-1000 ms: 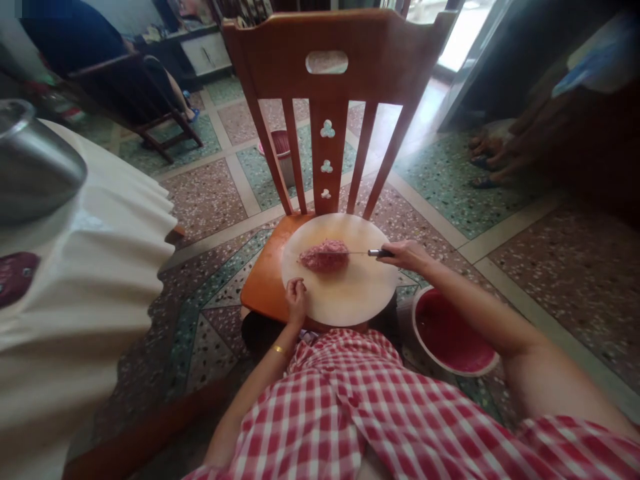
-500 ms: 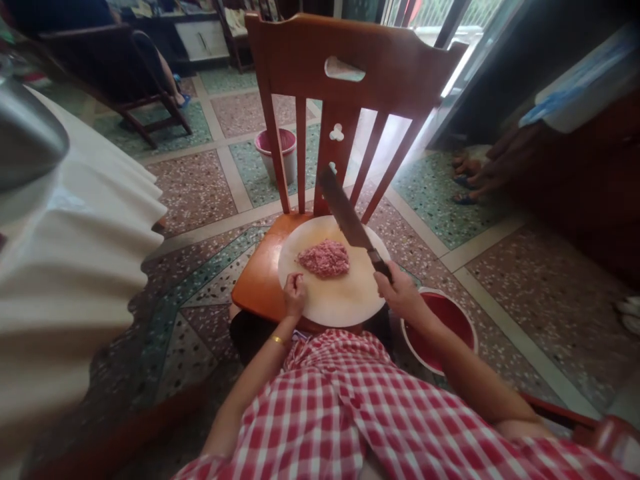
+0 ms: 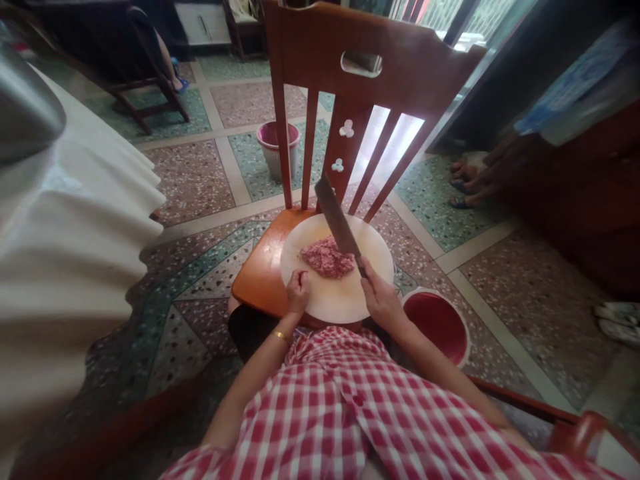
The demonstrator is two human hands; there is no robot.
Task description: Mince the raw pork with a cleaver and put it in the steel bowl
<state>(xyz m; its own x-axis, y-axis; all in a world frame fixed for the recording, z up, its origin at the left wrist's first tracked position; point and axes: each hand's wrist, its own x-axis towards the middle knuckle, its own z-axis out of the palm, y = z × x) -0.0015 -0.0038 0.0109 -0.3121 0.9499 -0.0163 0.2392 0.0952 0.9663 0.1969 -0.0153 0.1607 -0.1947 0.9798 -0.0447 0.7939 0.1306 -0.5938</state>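
A round pale cutting board (image 3: 373, 253) lies on the seat of a wooden chair (image 3: 260, 280). A heap of pink minced meat (image 3: 326, 258) sits on the board's middle. My right hand (image 3: 381, 301) grips the handle of a cleaver (image 3: 336, 220), whose broad blade slants up and away, its lower edge at the right side of the meat. My left hand (image 3: 298, 292) is curled into a fist at the board's near left rim, fingers closed, a gold bangle on the wrist.
A red basin (image 3: 440, 323) stands on the terrazzo floor right of the chair. A pink bucket (image 3: 277, 148) stands behind the chair. A white cloth-covered table (image 3: 65, 253) with a metal pot fills the left. Another person's feet (image 3: 467, 183) rest at the right.
The cleaver went from lying flat across the meat to raised, and now comes back down toward the meat's right side. My right hand moved nearer the board. The view shifted right.
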